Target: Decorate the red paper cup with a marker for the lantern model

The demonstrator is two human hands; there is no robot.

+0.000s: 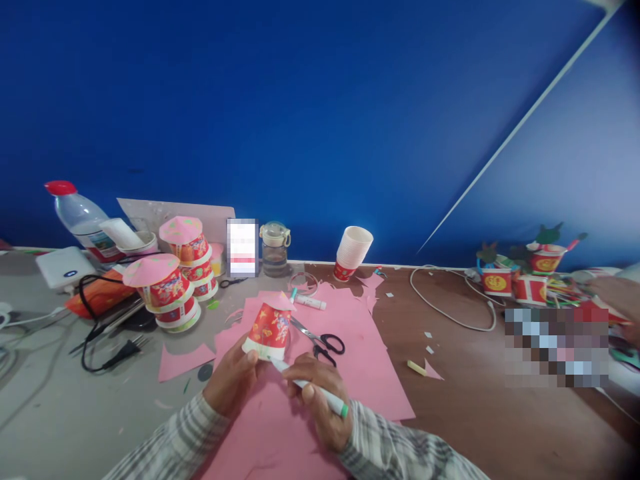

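My left hand (231, 379) is closed around a red patterned paper cup (269, 331), held upside down over the pink paper sheet (370, 380). In my right hand (320, 400) I grip a white marker with a green end (320, 392), its tip touching the cup's rim. Black-handled scissors (320, 340) lie on the pink paper just beyond my hands. A glue stick (310, 302) rests farther back on the paper.
Stacked red cups with pink cone lids (167, 287) stand at left, by a plastic bottle (80, 217), a power bank (65, 267) and a black plug cable (107, 347). A stack of white cups (353, 252), a glass jar (275, 248) and a white cable (450, 300) lie behind. More decorated cups (530, 277) sit at right.
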